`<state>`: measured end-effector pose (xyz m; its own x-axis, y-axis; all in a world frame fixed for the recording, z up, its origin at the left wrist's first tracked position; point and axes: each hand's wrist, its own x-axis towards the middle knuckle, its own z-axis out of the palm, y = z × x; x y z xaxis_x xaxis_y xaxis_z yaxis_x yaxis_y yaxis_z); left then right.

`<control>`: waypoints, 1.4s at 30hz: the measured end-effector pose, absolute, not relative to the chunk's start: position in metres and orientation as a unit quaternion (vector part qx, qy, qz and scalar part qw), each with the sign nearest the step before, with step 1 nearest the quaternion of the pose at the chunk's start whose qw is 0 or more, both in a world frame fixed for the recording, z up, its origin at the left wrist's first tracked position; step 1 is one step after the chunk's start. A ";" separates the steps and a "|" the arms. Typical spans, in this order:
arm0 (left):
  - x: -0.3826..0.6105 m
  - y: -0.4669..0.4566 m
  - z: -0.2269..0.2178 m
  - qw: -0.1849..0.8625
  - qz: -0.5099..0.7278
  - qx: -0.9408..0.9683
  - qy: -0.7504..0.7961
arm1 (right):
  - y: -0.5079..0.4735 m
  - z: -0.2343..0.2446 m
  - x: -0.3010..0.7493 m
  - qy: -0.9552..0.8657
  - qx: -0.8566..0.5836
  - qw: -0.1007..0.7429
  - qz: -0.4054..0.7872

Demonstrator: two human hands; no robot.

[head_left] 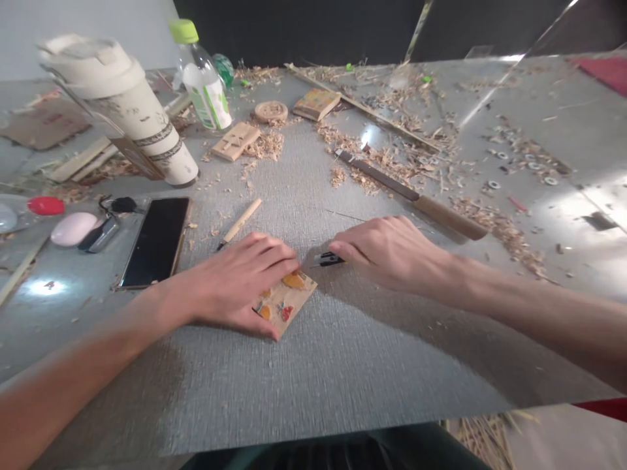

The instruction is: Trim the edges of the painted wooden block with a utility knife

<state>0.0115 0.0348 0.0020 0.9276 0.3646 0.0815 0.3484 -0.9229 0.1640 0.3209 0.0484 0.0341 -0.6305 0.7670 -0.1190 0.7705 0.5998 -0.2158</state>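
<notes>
My left hand [255, 271] is closed over a small square wooden block [296, 297] and presses it to the table. The part of the block that shows has orange and red painted shapes; my fingers hide the rest. In my right hand [382, 251], just right of the block, is a small tool with a black head [329, 259] and a thin metal tip. The tip points at the block's right edge, apart from it. My palm hides the tool's handle. A wood-handled carving tool [242, 222] lies just beyond my left hand.
A phone [155, 241], a large tumbler [127, 108] and a green-capped bottle [202, 81] stand or lie at left. Carved wooden pieces [236, 141] sit at the back. A long flat file [416, 196] lies behind my right hand, among wood shavings [382, 166].
</notes>
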 end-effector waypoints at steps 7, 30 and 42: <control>0.018 -0.011 0.003 -0.018 0.089 0.942 0.324 | 0.014 0.024 0.333 0.919 0.380 -0.071 -0.081; 0.026 -0.046 -0.013 0.026 0.177 0.901 0.396 | -0.019 0.001 0.303 0.912 0.400 -0.071 0.047; 0.027 -0.048 -0.012 0.018 0.169 0.899 0.404 | -0.012 0.000 0.295 0.903 0.423 -0.053 0.055</control>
